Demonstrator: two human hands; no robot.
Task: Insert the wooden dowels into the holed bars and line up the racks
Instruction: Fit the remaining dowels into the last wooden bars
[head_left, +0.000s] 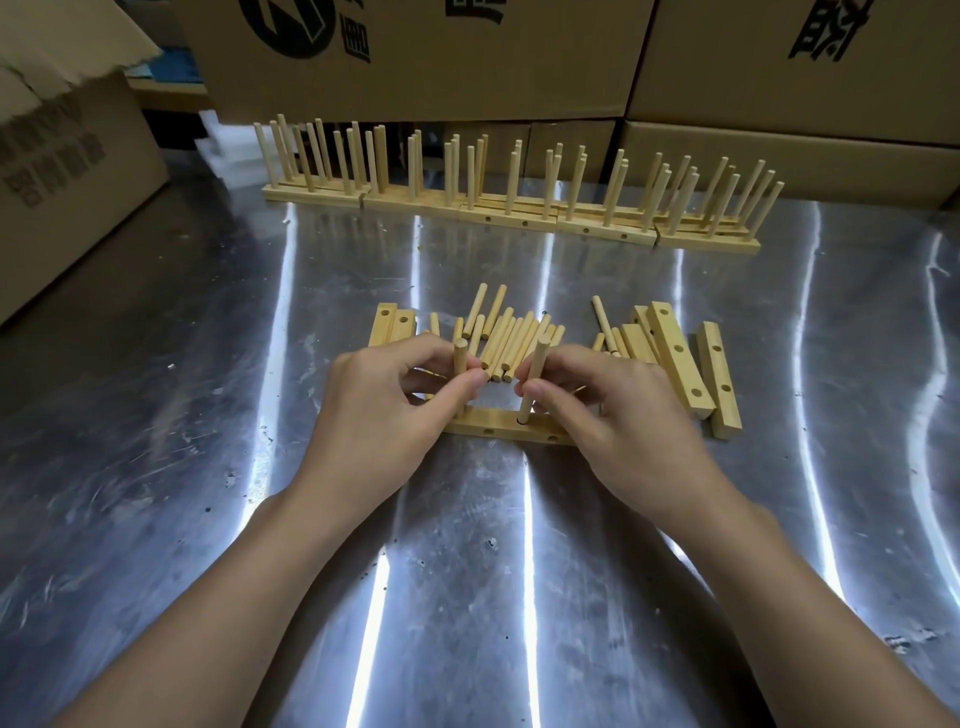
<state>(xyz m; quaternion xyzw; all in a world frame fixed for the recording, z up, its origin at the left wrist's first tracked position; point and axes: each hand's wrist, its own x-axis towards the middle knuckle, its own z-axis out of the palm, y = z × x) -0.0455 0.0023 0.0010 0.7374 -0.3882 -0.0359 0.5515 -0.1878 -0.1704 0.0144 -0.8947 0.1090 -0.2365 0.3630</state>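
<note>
**Head view (only view)**

Grip: L hand (384, 405) pinches a short pale round wooden dowel (460, 356) upright betw. thumb & forefinger. R hand (613, 415) pinches a second pale wooden dowel (540, 361), slightly tilted, foot at a top hole of the pale rectangular holed wooden bar (493, 420). Bar lies flat on the scratched shiny steel tabletop (467, 561), just below both hands. Foot of L dowel is hidden by fingers, so can't tell if seated.

Risks (judgement):
- R dowel leans. Pushed at that angle it prob. binds in the hole or cocks the bar up.
- Can't see either hand pinning the bar, so it may skate on slick steel.
- Heap of loose pale dowels (511, 340) sits just behind the fingers. A knuckle could set them rolling.
- Spare holed wooden bars (680, 358) at R lie loosely piled and may shift if bumped.
- Row of finished dowel racks (509, 215) at far side is well apart from the work. The line is not quite straight and needs nudging later.

Containers:
- Big brown printed cardboard cartons (415, 62) behind the racks: shut, contents not visible.
- Torn-flap brown carton (67, 182) at L: inside not visible.
</note>
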